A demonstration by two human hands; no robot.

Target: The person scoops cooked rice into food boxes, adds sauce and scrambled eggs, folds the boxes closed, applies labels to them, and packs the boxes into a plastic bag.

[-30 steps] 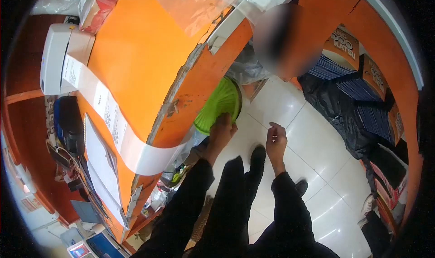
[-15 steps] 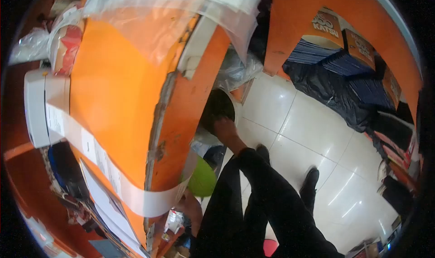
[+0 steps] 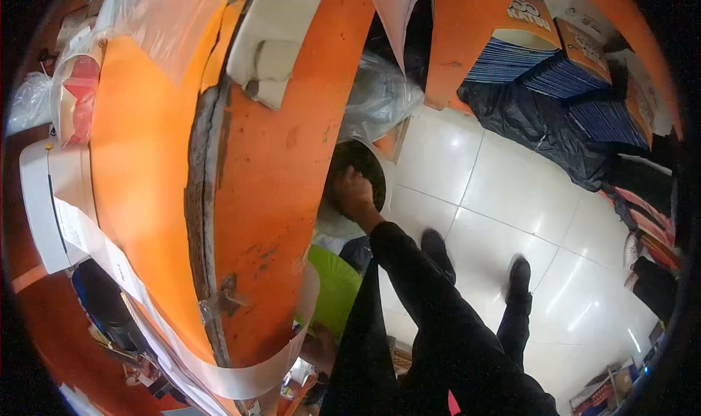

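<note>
My right hand (image 3: 355, 193) reaches down over a round container (image 3: 389, 169) with a pale rim and a dark inside. Its fingers are curled, and whatever they hold, if anything, is hidden. My left hand (image 3: 318, 349) is low beside the orange counter, just under a green ribbed thing (image 3: 334, 288). Its fingers are mostly hidden. A long white paper strip (image 3: 244, 363) hangs in a loop in front of the counter, close to that hand.
The orange counter (image 3: 146, 139) has a worn, chipped edge and carries a grey-white printer-like machine (image 3: 40, 204). Clear plastic (image 3: 376, 102) lies behind the container. Stacked packs marked KATSU (image 3: 531, 25) and a black plastic bag (image 3: 533, 131) are at the right.
The view has shifted, bringing the counter's edge closer and to the left. My right hand remains at the container, its fingers now more clearly curled. More of the green thing shows.
</note>
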